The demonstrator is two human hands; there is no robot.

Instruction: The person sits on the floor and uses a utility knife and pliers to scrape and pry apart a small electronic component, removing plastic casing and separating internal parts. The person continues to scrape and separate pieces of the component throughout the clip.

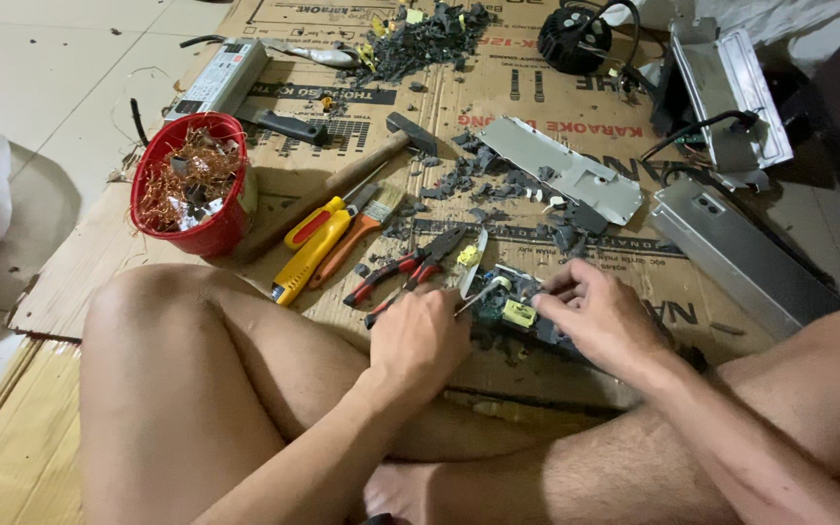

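Note:
My left hand grips a thin metal tool whose tip pokes into a dark circuit board lying on the cardboard between my knees. The board carries a yellow block part and a teal round part. My right hand presses down on the board's right side and holds it in place. Red-handled pliers lie just left of the board, close to my left hand.
A red bucket of copper wire scraps stands at left. A hammer, yellow-handled tools and a chisel lie nearby. Grey metal casings, a flat metal plate and a pile of dark debris spread over the cardboard.

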